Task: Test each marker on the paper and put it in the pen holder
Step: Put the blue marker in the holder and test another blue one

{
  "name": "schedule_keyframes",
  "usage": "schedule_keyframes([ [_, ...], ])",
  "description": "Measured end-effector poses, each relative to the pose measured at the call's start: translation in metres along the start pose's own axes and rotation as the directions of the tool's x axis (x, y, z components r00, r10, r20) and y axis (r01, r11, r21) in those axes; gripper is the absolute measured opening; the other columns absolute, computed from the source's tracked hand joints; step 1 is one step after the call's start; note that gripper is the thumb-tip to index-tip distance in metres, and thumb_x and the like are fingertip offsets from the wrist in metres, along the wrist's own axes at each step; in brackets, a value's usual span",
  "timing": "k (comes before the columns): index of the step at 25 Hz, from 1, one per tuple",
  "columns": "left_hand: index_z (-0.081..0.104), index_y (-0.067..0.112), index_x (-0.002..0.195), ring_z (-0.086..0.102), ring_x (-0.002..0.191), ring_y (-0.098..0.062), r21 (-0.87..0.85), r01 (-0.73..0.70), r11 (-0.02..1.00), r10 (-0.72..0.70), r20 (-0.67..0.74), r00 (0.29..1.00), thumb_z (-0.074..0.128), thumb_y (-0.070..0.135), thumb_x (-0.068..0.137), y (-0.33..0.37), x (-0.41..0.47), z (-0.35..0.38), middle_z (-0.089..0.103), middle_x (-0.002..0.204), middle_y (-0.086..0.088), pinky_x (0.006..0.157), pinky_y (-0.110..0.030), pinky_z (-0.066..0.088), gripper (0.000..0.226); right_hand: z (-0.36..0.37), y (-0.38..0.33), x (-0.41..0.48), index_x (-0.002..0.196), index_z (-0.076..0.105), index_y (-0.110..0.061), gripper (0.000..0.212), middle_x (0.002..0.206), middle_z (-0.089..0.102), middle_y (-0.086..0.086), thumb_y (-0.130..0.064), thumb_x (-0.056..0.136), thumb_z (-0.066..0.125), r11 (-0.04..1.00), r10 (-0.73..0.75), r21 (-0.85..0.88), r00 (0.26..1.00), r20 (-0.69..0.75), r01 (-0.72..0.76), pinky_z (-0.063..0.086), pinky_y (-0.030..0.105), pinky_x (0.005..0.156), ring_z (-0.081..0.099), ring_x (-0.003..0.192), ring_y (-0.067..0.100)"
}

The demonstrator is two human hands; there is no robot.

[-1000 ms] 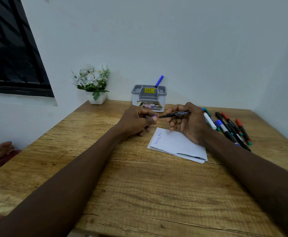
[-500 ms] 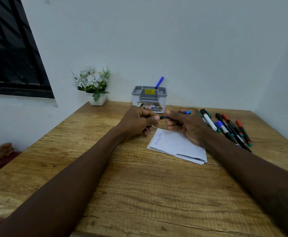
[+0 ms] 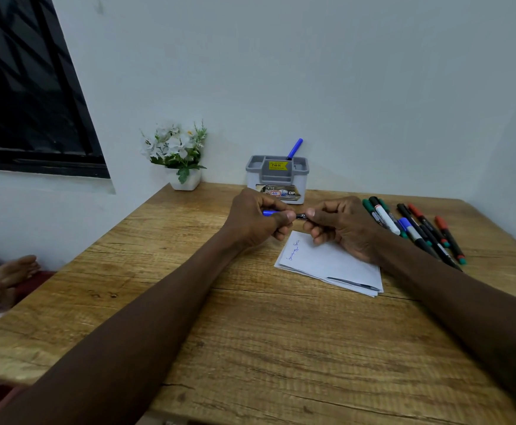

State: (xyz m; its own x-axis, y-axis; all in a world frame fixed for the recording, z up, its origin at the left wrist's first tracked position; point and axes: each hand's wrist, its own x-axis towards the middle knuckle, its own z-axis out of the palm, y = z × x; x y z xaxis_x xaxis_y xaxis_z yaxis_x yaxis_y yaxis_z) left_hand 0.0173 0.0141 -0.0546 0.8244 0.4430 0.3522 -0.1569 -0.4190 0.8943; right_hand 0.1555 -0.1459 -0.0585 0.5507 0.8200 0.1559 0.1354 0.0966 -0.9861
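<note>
Just in front of the pen holder (image 3: 276, 179), the left hand (image 3: 253, 219) curls round the blue cap (image 3: 267, 212) of one marker (image 3: 300, 216) and the right hand (image 3: 339, 225) grips its barrel: the cap step, I judge, calling next for a straight pull or push.

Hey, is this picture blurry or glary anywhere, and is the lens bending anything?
Head view: soft, even light, no glare on the paper; the left hand, right hand and the marker they grip look sharp; the wide lens slants the window and splays the table; the bottom left corner is smeared.
</note>
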Motion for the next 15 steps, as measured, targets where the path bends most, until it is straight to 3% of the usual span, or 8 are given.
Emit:
schedule_keyframes([
  [3, 0.076, -0.002, 0.094, 0.070, 0.061, -0.023, -0.024, -0.022, 0.999, 0.021, -0.028, 0.999, 0.076, 0.008, 0.089, 0.002, 0.001, 0.000, 0.074, 0.078, -0.023, 0.057, -0.030, 0.060, 0.012, 0.008, -0.003, -0.002, 0.081, 0.076, -0.009, 0.026, 0.068, 0.068, 0.011, -0.022, 0.101, 0.066, 0.989, -0.039, -0.143, 0.999, -0.016, 0.036, 0.048, 0.027, 0.045, 0.058, 0.049, 0.016],
  [8, 0.061, 0.010, 0.121, 0.069, 0.060, -0.022, -0.086, 0.067, 0.994, -0.071, -0.038, 0.997, 0.081, 0.017, 0.086, -0.002, 0.005, -0.006, 0.075, 0.082, -0.022, 0.053, -0.032, 0.057, 0.040, 0.011, -0.006, 0.001, 0.090, 0.073, -0.012, 0.029, 0.082, 0.074, 0.011, -0.030, 0.106, 0.057, 0.979, 0.000, -0.204, 0.998, 0.064, 0.013, 0.046, 0.025, 0.046, 0.059, 0.056, 0.014],
  [10, 0.054, 0.016, 0.113, 0.066, 0.056, -0.021, -0.065, 0.171, 0.983, -0.177, -0.091, 0.980, 0.084, 0.035, 0.082, -0.002, 0.006, -0.006, 0.075, 0.081, -0.018, 0.047, -0.028, 0.051, 0.047, 0.009, -0.005, 0.003, 0.091, 0.073, -0.013, 0.029, 0.082, 0.074, 0.007, -0.029, 0.107, 0.055, 0.980, 0.013, -0.199, 0.999, 0.051, -0.003, 0.048, 0.025, 0.049, 0.060, 0.061, 0.012],
  [12, 0.053, 0.014, 0.091, 0.064, 0.053, -0.018, 0.009, 0.222, 0.975, -0.219, -0.131, 0.967, 0.080, 0.052, 0.080, -0.002, 0.007, -0.006, 0.075, 0.074, -0.014, 0.045, -0.027, 0.048, 0.048, 0.006, -0.003, 0.006, 0.099, 0.072, -0.009, 0.030, 0.078, 0.073, 0.001, -0.030, 0.108, 0.054, 0.980, 0.005, -0.197, 1.000, 0.002, -0.005, 0.048, 0.024, 0.051, 0.058, 0.066, 0.009],
  [15, 0.066, 0.010, 0.070, 0.059, 0.050, -0.004, 0.210, 0.157, 0.965, -0.154, -0.030, 0.988, 0.081, 0.053, 0.079, -0.006, 0.006, -0.005, 0.073, 0.065, 0.000, 0.050, -0.021, 0.046, 0.046, 0.001, -0.002, 0.010, 0.117, 0.066, -0.003, 0.035, 0.074, 0.071, -0.006, -0.031, 0.111, 0.047, 0.976, -0.013, -0.219, 0.998, -0.060, 0.000, 0.044, 0.022, 0.054, 0.054, 0.069, 0.007],
])
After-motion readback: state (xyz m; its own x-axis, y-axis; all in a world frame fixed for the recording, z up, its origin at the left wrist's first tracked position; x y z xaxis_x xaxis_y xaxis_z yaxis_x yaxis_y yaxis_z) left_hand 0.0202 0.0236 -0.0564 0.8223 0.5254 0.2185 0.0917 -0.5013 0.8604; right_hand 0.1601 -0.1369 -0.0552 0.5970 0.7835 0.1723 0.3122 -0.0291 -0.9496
